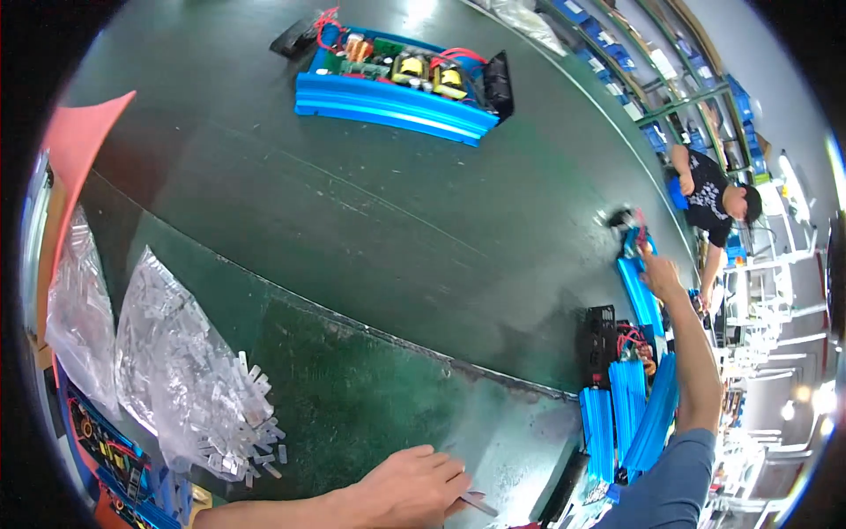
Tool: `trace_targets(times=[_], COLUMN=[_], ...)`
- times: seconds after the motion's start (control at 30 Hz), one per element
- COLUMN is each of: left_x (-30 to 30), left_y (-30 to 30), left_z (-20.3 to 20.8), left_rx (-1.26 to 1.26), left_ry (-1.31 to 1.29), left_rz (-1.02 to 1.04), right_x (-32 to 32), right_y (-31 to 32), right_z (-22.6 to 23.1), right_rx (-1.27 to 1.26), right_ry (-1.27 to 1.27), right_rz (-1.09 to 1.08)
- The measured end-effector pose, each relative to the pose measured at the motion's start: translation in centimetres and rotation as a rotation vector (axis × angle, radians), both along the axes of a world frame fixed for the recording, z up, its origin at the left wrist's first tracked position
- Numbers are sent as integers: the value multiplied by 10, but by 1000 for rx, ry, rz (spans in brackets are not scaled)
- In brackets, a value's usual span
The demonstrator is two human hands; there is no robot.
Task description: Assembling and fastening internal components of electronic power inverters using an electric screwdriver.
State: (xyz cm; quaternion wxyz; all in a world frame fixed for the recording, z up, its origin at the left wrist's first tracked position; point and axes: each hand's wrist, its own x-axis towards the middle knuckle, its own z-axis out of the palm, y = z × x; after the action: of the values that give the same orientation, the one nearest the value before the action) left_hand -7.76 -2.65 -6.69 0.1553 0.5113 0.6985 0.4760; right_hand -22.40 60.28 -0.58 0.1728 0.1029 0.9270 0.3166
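Right hand meets a blue housing

The blue housing [641,291] lies at 3 o'clock, its long axis running 11 to 5 o'clock, its black end piece [622,218] toward 11. The person's right hand [663,277] reaches its upper end, fingers bent; whether they grip cannot be told. At 6 o'clock, the left hand [412,488] curls closed around a slim metallic piece [478,503] pointing toward 4.

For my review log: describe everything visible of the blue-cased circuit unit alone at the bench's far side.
The blue-cased circuit unit lies open-topped, touched only by the green bench. Its ribbed, metal-looking shell holds a green board, copper coil and two yellow-wrapped transformers. Red wires show near both ends, beside black end panels.
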Motion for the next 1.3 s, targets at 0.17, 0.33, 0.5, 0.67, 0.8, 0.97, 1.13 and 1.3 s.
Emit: trace_targets(times=[0.17, 0.33, 0.5, 0.67, 0.8, 0.97, 1.13, 1.3], left_x=[5, -11, -42, -69, -62, 19, 103, 102], left_y=[1, -5, -15, -44, -43, -62, -98, -125], left_z=[-6, -11, -4, 13, 13, 30, 54, 79], left_rx=[123, 3, 538, 783, 482, -202, -487, -427], left_ry=[35, -209, -267, -641, -392, -568, -827, -677], left_rz=[43, 281, 806, 902, 744, 339, -498, -290], right_x=[-40, -8, 62, 149, 214, 265, 298, 344], right_y=[-121, -231, -325, -387, -403, -380, -381, -366], right_z=[18, 54, 87, 100, 103, 111, 100, 70], right_rx=[-152, -228, -348, -349, -339, -397, -395, -375], right_ry=[36, -59, -69, -64, -145, -54, -11, 25], right_rz=[277, 576, 963, 1193, 1214, 1228, 1375, 1379])
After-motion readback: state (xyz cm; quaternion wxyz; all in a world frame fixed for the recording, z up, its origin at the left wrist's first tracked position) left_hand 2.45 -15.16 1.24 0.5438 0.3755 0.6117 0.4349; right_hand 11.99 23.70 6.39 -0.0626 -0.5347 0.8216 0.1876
